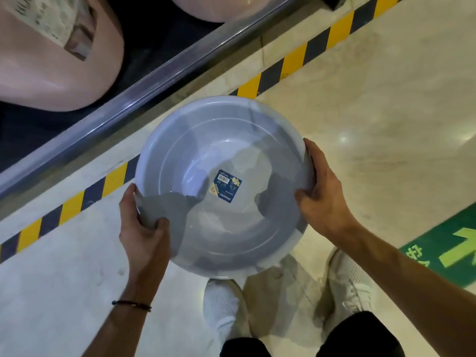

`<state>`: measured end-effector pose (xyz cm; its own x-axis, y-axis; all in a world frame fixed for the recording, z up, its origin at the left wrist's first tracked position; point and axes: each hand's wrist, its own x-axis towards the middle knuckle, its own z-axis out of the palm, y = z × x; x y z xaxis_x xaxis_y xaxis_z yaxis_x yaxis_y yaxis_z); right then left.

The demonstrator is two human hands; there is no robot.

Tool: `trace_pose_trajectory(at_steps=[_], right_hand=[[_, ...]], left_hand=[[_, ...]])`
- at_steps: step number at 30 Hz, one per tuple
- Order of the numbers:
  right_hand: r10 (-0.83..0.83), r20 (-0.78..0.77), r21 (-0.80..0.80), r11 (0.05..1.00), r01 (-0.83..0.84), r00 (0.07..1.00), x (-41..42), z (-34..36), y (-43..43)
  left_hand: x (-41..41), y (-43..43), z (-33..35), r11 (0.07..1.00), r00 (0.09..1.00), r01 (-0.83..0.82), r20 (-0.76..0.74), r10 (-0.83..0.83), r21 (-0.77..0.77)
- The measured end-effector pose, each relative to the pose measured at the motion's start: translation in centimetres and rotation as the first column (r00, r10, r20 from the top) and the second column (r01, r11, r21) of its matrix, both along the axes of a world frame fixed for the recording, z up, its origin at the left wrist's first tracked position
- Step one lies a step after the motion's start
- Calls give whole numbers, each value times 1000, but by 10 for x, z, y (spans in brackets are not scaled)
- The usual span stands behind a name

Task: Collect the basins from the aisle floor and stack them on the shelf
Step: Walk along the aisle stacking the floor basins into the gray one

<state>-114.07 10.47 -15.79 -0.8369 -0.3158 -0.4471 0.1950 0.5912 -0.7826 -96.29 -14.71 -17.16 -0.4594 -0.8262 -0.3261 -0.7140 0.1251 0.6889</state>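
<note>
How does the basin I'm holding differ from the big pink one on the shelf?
The held basin is pale blue-grey; the shelf basin is pink. The held basin faces open side up, gripped at its rim by the left hand and right hand; the shelf basin rests untouched. Both carry a printed label.

At eleven o'clock the pink basin (51,73) runs off the edge; its label (55,24) is blurred, perhaps unreadable.
</note>
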Motion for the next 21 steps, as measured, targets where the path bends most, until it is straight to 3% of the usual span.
trace_pose_trajectory(at_steps=[8,14,21], right_hand=[[37,52,-19,999,-36,998,0,-31,-3],[42,51,-29,999,-41,998,-4,-38,-5],[23,49,-11,1000,-22,999,5,20,21]], left_hand=[[-3,-4,-30,998,998,61,35,-60,-30],[-7,3,-36,996,994,70,76,-74,52],[9,19,10,991,989,53,128,-69,126]])
